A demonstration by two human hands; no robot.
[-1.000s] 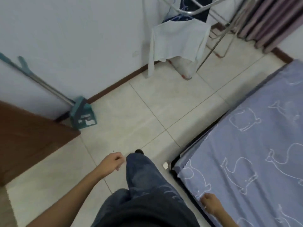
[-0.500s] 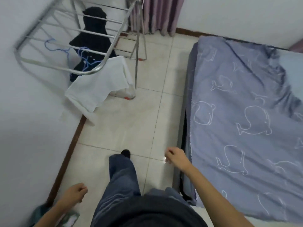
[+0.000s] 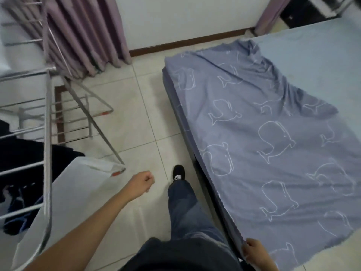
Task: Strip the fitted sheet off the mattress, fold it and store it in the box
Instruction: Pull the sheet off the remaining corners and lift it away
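The blue fitted sheet (image 3: 263,137) with white whale outlines covers the left part of the mattress (image 3: 316,61); its far right side is pulled back, baring the pale blue mattress top. My right hand (image 3: 254,251) is at the sheet's near left edge, fingers curled on the hem at the bed's side. My left hand (image 3: 141,181) hangs over the floor tiles as a loose fist, holding nothing. No box is in view.
A metal drying rack (image 3: 46,118) with dark clothes and a white garment (image 3: 78,184) stands at the left. Purple curtains (image 3: 84,36) hang at the back. My leg and black shoe (image 3: 178,172) stand on the tiled aisle between rack and bed.
The view has swung right along the bed. My right hand has dropped from the aisle to the sheet's near edge. My left hand has risen forward over the tiles.
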